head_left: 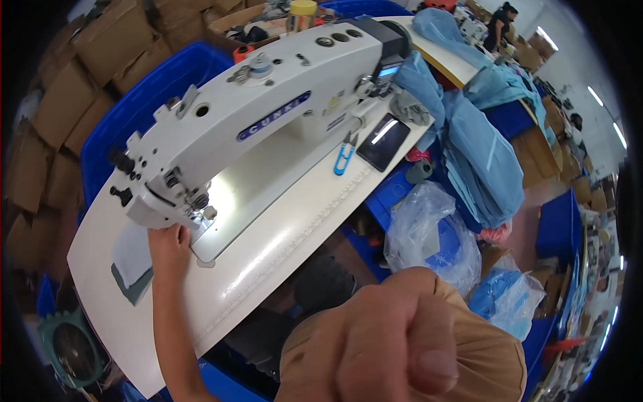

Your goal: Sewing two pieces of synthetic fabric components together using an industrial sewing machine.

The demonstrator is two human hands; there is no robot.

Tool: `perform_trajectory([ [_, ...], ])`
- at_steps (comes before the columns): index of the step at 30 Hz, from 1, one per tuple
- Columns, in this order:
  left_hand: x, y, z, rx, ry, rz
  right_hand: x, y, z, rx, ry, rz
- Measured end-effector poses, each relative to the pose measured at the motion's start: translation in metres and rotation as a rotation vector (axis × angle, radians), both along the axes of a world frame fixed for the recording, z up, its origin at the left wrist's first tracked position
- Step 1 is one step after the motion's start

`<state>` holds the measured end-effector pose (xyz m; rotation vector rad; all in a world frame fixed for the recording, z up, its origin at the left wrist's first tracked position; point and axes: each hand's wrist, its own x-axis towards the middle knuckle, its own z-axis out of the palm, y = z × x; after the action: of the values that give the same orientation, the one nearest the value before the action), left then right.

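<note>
Tabletop [258,288], left hand [167,242] by cloth [132,258], right hand [375,338] curled

1. A smooth, glossy white tabletop [258,285] with one rounded corner spans the foreground.
2. Creased brown cardboard boxes [74,60] pile up beyond the tabletop's left and far sides.
3. A large, deep-blue plastic bin [107,130] stands just behind the tabletop.
4. A round, green-framed fan [70,348] sits below the tabletop's left end.
5. Reddish floor [532,211] shows right of the tabletop.
6. Far past the tabletop's right end, bright white tube lights [596,99] line a pale grey-white surface [576,57], wall or ceiling unclear.
</note>
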<state>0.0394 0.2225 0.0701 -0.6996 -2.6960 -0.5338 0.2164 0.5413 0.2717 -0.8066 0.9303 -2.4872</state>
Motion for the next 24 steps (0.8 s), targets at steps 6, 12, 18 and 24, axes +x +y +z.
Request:
perform_trajectory([
  [6, 0.024, -0.034, 0.015, -0.147, 0.078, 0.170, -0.012, 0.014, -0.020, 0.201, 0.170, 0.143],
  [12, 0.024, -0.054, 0.021, -0.105, 0.163, 0.397, -0.057, -0.024, -0.120, 0.878, 0.310, -0.254],
  [18, 0.036, -0.113, 0.004, 0.373, 0.175, 0.711, -0.087, -0.028, -0.201, 0.949, 0.057, -0.530],
  [24, 0.000, -0.077, 0.018, 1.011, -0.075, 0.671, -0.083, -0.034, -0.198, 1.049, 0.262, -0.649],
])
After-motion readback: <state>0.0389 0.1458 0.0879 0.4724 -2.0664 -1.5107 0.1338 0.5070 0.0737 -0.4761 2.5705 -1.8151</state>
